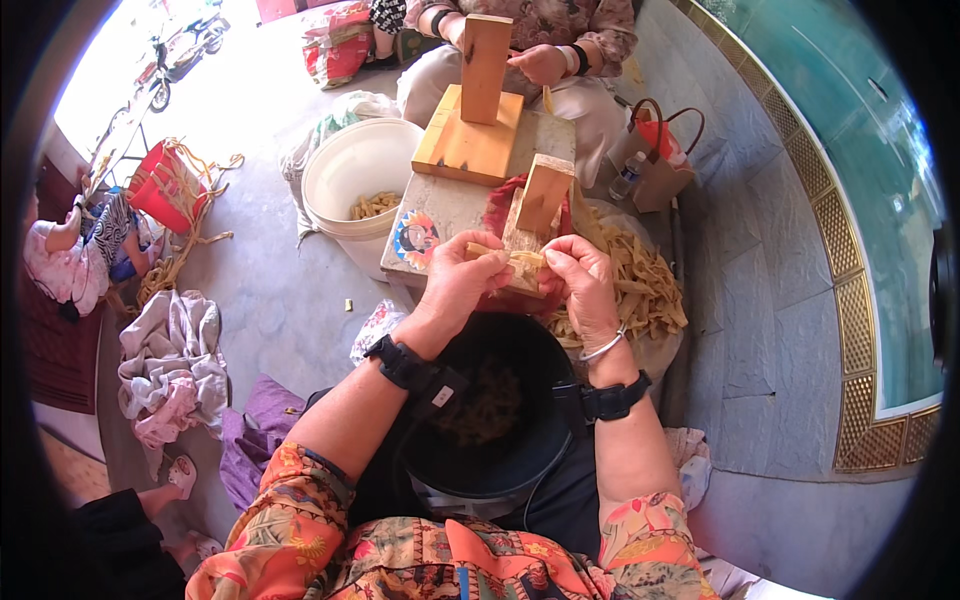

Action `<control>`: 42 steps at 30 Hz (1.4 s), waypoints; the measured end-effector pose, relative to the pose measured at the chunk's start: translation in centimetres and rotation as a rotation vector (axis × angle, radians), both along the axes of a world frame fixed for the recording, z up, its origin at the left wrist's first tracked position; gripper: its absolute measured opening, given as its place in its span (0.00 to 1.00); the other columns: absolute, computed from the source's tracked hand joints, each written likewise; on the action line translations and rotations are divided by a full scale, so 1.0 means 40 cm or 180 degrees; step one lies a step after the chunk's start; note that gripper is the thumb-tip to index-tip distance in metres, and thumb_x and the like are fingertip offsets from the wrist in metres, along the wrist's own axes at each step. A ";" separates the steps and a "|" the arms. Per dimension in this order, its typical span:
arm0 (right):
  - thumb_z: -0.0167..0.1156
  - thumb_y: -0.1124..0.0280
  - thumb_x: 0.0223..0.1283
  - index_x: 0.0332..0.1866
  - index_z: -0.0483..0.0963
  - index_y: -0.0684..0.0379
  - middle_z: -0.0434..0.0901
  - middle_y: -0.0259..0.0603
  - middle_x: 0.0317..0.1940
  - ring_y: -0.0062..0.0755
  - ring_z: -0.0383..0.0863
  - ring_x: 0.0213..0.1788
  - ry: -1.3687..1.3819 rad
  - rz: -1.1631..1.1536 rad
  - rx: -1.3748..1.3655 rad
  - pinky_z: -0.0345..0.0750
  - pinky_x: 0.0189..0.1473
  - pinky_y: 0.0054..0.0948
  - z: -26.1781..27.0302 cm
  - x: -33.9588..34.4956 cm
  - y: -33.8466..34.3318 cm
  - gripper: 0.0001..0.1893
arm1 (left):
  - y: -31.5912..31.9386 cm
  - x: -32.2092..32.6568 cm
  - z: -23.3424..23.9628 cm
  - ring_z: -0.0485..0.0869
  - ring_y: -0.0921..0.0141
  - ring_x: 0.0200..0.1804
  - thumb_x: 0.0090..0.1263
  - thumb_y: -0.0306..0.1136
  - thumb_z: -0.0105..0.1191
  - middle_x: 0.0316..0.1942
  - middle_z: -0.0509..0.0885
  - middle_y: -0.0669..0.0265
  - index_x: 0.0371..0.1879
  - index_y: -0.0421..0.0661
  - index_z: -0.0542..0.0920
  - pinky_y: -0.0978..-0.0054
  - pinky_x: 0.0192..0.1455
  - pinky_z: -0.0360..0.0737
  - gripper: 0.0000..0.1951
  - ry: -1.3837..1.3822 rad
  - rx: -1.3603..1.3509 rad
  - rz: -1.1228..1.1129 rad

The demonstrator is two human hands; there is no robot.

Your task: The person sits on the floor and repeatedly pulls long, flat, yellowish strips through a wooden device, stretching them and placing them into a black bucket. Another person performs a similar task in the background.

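Note:
Both hands hold one pale yellow strip [527, 259], which looks like dried plant or bean-curd material, between thumbs and fingertips. My left hand [466, 271] pinches its left part, and a short end sticks out past the thumb. At the other end, my right hand [579, 271] grips with thumb and forefinger. Just beyond the fingers stands a small upright wooden block [546, 196] on a wooden base, with red cloth [495, 204] around it. Below my wrists, a black tub [487, 472] between my knees contains several similar pieces [484, 401], dim in shadow.
A pale worktop [442, 199] carries a larger wooden stand [487, 75]. Left of it is a white bucket [360, 161] with pieces inside; a heap of strips [649, 289] lies right. Opposite sits another person, hands [541, 64] raised. A paper bag [660, 176] stands by the wall.

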State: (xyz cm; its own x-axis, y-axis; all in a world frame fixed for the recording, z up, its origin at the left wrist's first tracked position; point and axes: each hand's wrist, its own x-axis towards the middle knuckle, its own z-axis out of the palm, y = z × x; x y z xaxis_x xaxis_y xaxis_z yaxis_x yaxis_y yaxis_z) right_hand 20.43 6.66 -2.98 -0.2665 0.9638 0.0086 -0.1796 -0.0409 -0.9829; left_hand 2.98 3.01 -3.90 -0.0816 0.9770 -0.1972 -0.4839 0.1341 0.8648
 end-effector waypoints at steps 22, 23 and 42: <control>0.61 0.80 0.61 0.34 0.77 0.64 0.78 0.30 0.22 0.13 0.76 0.21 -0.0903 -0.0509 0.0641 0.73 0.23 0.16 -0.035 -0.034 0.006 0.01 | 0.020 -0.003 -0.020 0.77 0.78 0.25 0.65 0.25 0.61 0.24 0.80 0.69 0.37 0.43 0.79 0.83 0.26 0.74 0.06 0.0479 0.0091 0.0130; 0.61 0.80 0.61 0.34 0.77 0.65 0.78 0.30 0.21 0.13 0.76 0.20 -0.0886 -0.0488 0.0563 0.73 0.22 0.16 -0.037 -0.034 0.008 0.01 | 0.020 -0.002 -0.020 0.77 0.78 0.24 0.65 0.25 0.61 0.24 0.80 0.69 0.37 0.43 0.79 0.83 0.26 0.74 0.06 0.0558 0.0067 0.0137; 0.66 0.75 0.52 0.27 0.76 0.63 0.74 0.39 0.16 0.19 0.71 0.22 -0.1756 -0.0175 0.1404 0.72 0.28 0.25 -0.008 0.015 -0.100 0.06 | -0.054 -0.053 0.038 0.81 0.73 0.26 0.57 0.28 0.59 0.22 0.82 0.63 0.30 0.41 0.82 0.75 0.29 0.76 0.05 0.2819 0.0297 -0.0382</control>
